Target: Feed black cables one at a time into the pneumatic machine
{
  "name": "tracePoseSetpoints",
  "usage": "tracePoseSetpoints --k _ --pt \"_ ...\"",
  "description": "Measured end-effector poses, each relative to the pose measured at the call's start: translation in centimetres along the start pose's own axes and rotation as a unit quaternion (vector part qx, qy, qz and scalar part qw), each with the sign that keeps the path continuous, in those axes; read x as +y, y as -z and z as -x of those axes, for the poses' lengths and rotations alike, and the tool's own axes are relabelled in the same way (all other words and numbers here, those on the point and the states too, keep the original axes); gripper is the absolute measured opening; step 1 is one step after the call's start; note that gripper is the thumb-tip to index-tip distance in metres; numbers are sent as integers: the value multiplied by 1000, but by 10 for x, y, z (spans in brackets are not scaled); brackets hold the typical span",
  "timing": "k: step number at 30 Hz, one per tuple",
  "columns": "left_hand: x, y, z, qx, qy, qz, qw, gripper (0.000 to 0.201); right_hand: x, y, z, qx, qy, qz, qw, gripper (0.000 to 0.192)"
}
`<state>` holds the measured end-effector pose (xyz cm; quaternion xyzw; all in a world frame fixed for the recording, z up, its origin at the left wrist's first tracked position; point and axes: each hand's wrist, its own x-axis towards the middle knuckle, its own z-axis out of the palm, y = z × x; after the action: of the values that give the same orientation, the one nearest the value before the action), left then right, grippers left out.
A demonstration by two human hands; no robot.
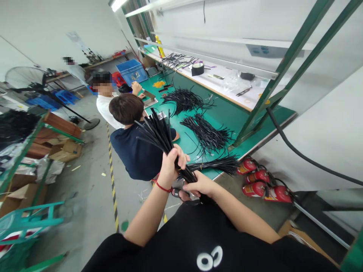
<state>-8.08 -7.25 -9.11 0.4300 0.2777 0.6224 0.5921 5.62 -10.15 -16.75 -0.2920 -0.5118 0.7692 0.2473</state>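
Observation:
My left hand (pixel 171 163), with a red string on the wrist, grips a thick bundle of black cables (pixel 159 135) that fans upward and to the left. Just below it, my right hand (pixel 198 185) closes on the lower end of the same bundle, and scissors handles (pixel 178 193) show beneath the fingers. Another tied bundle of black cables (pixel 218 164) lies on the near end of the green workbench (pixel 227 109), just right of my hands.
Two co-workers (pixel 133 143) sit at the bench ahead of me. More black cable piles (pixel 207 132) lie on the bench, and a tape roll (pixel 197 69) sits on the white shelf. Red fire extinguishers (pixel 261 183) lie on the floor at right. Cardboard boxes (pixel 64 149) and a fan (pixel 24 79) stand at left.

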Motion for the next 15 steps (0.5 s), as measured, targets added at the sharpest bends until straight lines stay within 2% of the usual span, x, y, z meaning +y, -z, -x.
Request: tracePoseSetpoints --k 4,7,10,12,13,15 --pt "-34 -1 34 -31 50 -33 998 38 2 0 0 35 7 -15 999 22" --pt "-35 6 28 -35 72 -23 997 37 2 7 -4 34 10 -11 999 18" --pt "-5 17 -3 -18 54 24 998 52 3 21 -6 -27 -4 13 1000 26" --pt "23 21 -22 -10 11 57 998 50 3 30 -5 -80 -19 36 996 30" --pt "35 21 -27 -24 -16 68 997 46 1 33 -4 -98 -22 48 994 30" --pt "50 16 -26 -43 -53 52 996 39 -3 34 -3 -100 -11 72 992 28"
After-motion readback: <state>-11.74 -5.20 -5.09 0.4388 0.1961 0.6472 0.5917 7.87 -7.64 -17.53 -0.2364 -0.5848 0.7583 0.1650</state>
